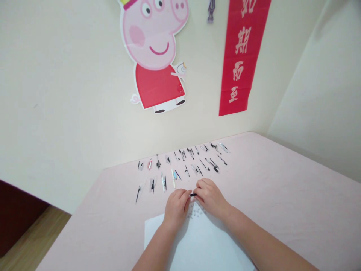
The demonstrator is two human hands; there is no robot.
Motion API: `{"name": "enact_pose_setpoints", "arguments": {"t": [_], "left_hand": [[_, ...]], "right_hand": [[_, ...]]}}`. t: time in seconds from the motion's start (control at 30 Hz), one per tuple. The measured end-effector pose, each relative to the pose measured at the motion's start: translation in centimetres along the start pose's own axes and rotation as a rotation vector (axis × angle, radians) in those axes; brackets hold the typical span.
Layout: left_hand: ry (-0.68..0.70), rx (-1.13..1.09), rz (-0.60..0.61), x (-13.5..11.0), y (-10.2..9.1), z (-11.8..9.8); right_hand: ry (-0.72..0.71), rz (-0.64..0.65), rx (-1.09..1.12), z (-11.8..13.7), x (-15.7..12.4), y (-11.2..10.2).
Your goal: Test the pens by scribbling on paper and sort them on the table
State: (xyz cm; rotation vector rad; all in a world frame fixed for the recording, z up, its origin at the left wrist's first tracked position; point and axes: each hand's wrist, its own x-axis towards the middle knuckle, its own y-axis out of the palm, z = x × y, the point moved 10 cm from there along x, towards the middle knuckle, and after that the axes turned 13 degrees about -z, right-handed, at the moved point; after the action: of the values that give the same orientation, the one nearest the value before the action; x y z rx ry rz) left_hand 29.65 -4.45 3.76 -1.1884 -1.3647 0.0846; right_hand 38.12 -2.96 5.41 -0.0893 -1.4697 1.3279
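Between my two hands is a short black pen part (193, 195), held over the far edge of a white sheet (208, 241). My left hand (178, 205) pinches its left end with thumb and fingers. On the other end, the fingers of my right hand (210, 195) are closed. Most of the part is hidden by fingertips. Just below the hands, several tiny grey bits (197, 211) lie scattered on the sheet, too small to name.
Beyond my hands, pens and pen parts lie in two rough rows on the pink tabletop (282, 195), among them a white pen (173, 178) and a black stick (222, 159). A wall with a cartoon pig cutout (159, 86) and a red banner (239, 56) stands behind.
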Motion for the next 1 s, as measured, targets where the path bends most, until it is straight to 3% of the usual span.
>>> {"name": "enact_pose_setpoints", "arguments": {"t": [0.23,0.3,0.47,0.6,1.0], "left_hand": [[-0.107,0.037,-0.076,0.5,-2.7,0.3],[-0.197,0.001,-0.012,0.1,-2.6,1.1],[-0.418,-0.023,0.288,-1.8,-0.4,3.4],[-0.484,-0.019,0.415,-2.8,0.4,4.1],[-0.453,-0.049,0.478,-3.0,0.5,3.4]], "right_hand": [[0.2,-0.123,0.066,-4.0,-0.3,-1.1],[0.27,-0.184,0.13,-5.3,-0.6,-1.2],[0.484,-0.29,0.405,-7.7,-1.3,-0.3],[0.627,-0.313,0.546,-8.4,-1.8,0.1],[0.631,-0.248,0.585,-7.5,-1.7,0.3]]}}
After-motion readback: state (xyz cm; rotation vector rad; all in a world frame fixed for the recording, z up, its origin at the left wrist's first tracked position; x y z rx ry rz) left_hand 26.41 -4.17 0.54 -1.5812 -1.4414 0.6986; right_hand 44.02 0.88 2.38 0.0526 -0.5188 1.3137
